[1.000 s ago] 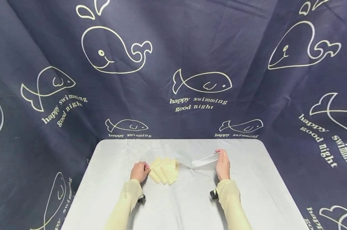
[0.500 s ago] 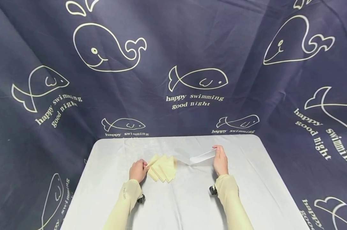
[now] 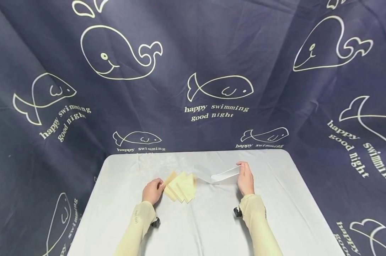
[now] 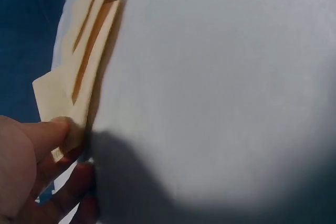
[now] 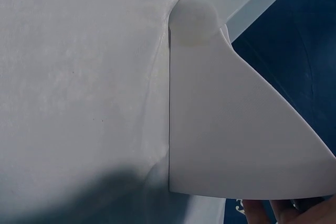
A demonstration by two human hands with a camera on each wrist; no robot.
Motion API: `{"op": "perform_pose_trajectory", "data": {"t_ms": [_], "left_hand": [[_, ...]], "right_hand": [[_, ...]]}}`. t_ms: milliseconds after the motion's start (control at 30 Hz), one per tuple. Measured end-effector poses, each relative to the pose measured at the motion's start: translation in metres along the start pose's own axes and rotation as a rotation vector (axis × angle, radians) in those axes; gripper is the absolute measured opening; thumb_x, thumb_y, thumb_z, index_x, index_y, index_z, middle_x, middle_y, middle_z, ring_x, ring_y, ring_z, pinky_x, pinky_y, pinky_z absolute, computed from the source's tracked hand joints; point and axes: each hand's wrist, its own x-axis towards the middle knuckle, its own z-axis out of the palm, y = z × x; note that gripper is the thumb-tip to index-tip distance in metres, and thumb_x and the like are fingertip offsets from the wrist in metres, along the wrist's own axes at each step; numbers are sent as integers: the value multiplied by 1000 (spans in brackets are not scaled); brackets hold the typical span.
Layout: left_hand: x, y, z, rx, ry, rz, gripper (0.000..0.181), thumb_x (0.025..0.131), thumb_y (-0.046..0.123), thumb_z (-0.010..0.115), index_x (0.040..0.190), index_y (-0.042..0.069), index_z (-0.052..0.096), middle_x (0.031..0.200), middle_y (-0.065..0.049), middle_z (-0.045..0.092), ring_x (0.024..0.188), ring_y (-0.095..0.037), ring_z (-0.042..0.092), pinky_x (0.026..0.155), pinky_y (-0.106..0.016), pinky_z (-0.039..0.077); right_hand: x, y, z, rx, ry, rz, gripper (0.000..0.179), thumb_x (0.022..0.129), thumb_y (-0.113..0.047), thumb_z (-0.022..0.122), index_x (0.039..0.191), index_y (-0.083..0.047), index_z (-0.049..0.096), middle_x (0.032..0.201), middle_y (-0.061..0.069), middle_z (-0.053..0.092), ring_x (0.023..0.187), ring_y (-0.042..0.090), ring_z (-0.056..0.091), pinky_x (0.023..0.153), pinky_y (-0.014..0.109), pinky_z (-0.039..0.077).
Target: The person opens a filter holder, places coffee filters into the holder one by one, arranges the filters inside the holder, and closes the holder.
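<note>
Several pale yellow folded pieces [image 3: 181, 187], overlapping like a fan, lie on the table left of centre; their material is unclear. My left hand [image 3: 152, 191] pinches the leftmost fold between thumb and fingers, seen closely in the left wrist view as a beige folded piece [image 4: 86, 72] under the thumb [image 4: 50, 135]. To the right, my right hand [image 3: 245, 179] grips the end of a curved white sheet [image 3: 226, 175]. That sheet [image 5: 236, 129] stands on its edge in the right wrist view, with only fingertips [image 5: 315, 213] showing. Its left end meets a see-through film [image 3: 202, 172] near the yellow pieces.
A white cloth covers the table [image 3: 199, 227]. Behind and at both sides hangs a dark blue curtain [image 3: 173, 46] with whale and fish prints. Dark wrist cameras [image 3: 237, 212] sit under both cuffs.
The head view has shifted slightly. My left hand has drawn a little to the left, and the leftmost yellow fold is spread further from the others. The right hand keeps its grip.
</note>
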Motion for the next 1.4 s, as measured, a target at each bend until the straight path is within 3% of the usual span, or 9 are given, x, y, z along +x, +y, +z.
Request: {"op": "perform_pose_trajectory", "data": {"t_ms": [133,267,567,933,1133,1400], "left_hand": [[-2,2,-9,-40,1,-5,10,101,22,67,93,16,66,75,2,66,65,-15,53,67,-39,47],[-3,5,-23,-48,9,-8,9,103,21,64,99,13,66,76,1,65,65,-14,53,67,-39,47],[-2,19,-55,-85,146,66,10,103,19,64,96,13,64,74,0,64,66,-15,56,65,-37,48],[-4,38,-89,-128,218,111,10,104,18,63,99,10,65,73,-1,63,64,-14,53,63,-34,44],[-9,51,-99,-215,205,89,8,103,18,64,100,10,66,81,-4,69,73,-16,63,66,-30,49],[-4,67,-106,-293,227,163,5,103,15,65,101,10,65,83,-4,70,76,-17,65,65,-26,49]], "right_hand": [[-1,-1,0,-11,-8,6,41,114,-35,26,126,-9,56,141,23,58,129,46,53,109,58,38],[-1,0,0,-12,-1,2,41,114,-34,27,126,-10,57,140,23,58,128,45,54,108,58,39],[0,0,-3,-16,-7,-15,42,114,-35,25,126,-9,56,139,23,58,127,45,54,108,57,39],[-1,0,0,-14,-3,-17,41,115,-33,26,124,-8,57,139,23,58,129,46,53,109,58,39],[-3,2,1,-52,1,-26,41,115,-31,25,123,-7,57,135,25,61,123,47,56,105,59,41],[-1,2,-1,-45,10,-34,41,114,-32,26,123,-7,57,134,25,61,122,47,57,104,59,42]]}}
